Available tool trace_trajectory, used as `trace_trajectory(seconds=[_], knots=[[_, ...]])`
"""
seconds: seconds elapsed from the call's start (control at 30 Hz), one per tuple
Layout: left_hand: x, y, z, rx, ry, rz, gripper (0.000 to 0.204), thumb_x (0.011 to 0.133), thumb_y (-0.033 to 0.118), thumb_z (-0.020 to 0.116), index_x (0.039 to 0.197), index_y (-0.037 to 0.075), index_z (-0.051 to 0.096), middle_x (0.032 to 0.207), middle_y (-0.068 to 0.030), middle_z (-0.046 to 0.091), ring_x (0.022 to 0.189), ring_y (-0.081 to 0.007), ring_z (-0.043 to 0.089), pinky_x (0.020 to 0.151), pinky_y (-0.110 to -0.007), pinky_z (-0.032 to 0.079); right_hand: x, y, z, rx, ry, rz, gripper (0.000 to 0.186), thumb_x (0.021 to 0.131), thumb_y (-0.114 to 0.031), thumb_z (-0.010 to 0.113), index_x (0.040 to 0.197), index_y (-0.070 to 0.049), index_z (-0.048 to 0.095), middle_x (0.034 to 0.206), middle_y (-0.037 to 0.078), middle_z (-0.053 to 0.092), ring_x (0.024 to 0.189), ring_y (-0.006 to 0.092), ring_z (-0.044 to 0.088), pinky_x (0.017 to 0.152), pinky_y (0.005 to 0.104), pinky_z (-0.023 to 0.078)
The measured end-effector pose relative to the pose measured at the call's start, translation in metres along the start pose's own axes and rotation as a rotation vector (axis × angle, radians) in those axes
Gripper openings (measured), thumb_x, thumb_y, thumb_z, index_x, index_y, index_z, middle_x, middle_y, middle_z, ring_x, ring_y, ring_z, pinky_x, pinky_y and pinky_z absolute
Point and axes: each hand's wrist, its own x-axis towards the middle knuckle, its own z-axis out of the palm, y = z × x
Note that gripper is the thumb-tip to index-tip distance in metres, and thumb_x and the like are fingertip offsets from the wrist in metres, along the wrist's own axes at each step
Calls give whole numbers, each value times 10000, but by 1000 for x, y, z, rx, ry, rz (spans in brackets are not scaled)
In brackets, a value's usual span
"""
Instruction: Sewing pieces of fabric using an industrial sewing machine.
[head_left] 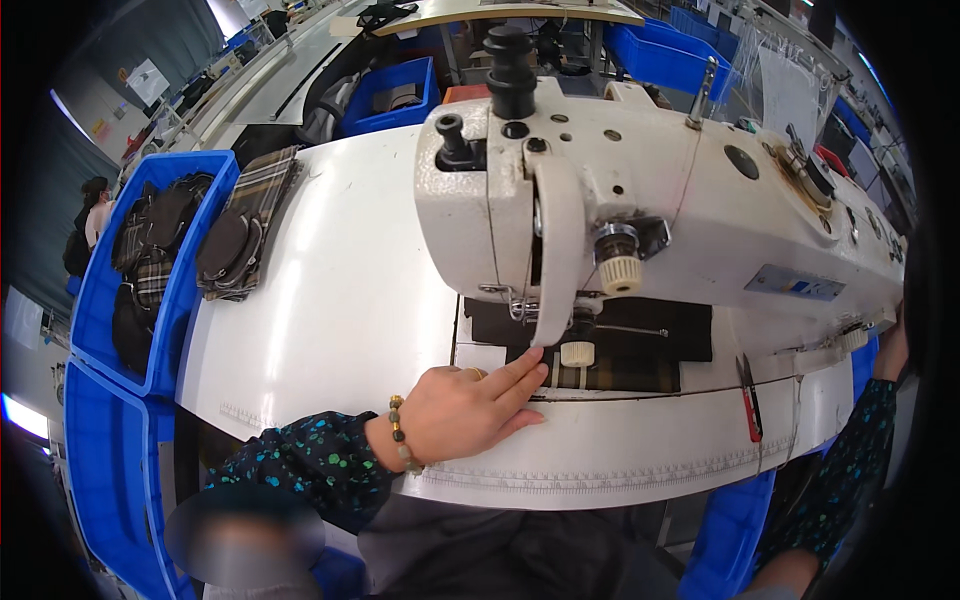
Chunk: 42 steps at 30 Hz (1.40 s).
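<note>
My left hand (465,410) lies palm down on the white sewing machine table, wearing a beaded bracelet. Its fingers are stretched toward the needle area, with the tips at the left edge of a brown plaid cloth piece (640,376). Over them rises a white sewing machine (460,210). A dark cloth piece (690,330) lies behind the plaid one, beneath the machine arm. At the far right rim, my right hand (893,350) reaches up beside the machine's right end; its fingers are hidden, as is whatever they touch.
A slim tool with a red and black handle (752,412) lies right of the cloth. At the left, folded plaid pieces (245,225) rest on the table edge by a blue bin (222,190) of dark and plaid pieces. Another blue bin (90,440) stands nearer.
</note>
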Motion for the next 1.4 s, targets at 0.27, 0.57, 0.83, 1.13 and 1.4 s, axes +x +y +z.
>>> trace_trajectory(seconds=[0.27,0.57,0.83,1.13,1.4], knots=[[10,-1,1,27,244,131,322,896,325,760,1089,67,749,1228,-75,721,610,-115,620,496,-258,477,-38,62,-10,199,2,55,540,1113,-366,456,1530,-23,440,1540,74,476,1417,202,441,1179,356,336],[54,17,20,99,351,259,274,880,234,777,1066,34,755,1135,-86,737,896,-198,696,672,-269,578,78,-55,28,-515,-336,234,529,1107,-378,469,1497,-22,498,1497,84,526,1337,185,515,1114,322,408],[55,29,25,218,219,151,399,827,94,634,1197,-42,695,1263,-201,683,1094,-290,714,713,-312,611,-65,26,25,-40,217,155,627,1066,-485,522,1494,-28,515,1489,92,543,1357,227,530,1151,379,372],[60,26,28,244,126,22,478,859,124,634,1320,-3,631,1313,-151,677,1183,-265,681,730,-341,610,-13,-15,60,-102,68,-109,527,1085,-410,518,1380,21,588,1335,92,629,1235,175,574,1080,310,397],[61,20,46,297,40,-56,436,894,146,602,1309,15,636,1292,-119,680,1137,-228,701,720,-330,597,-26,-75,61,-1191,-116,-11,419,1102,-354,477,1238,19,613,1167,140,676,1096,243,643,959,365,477]])
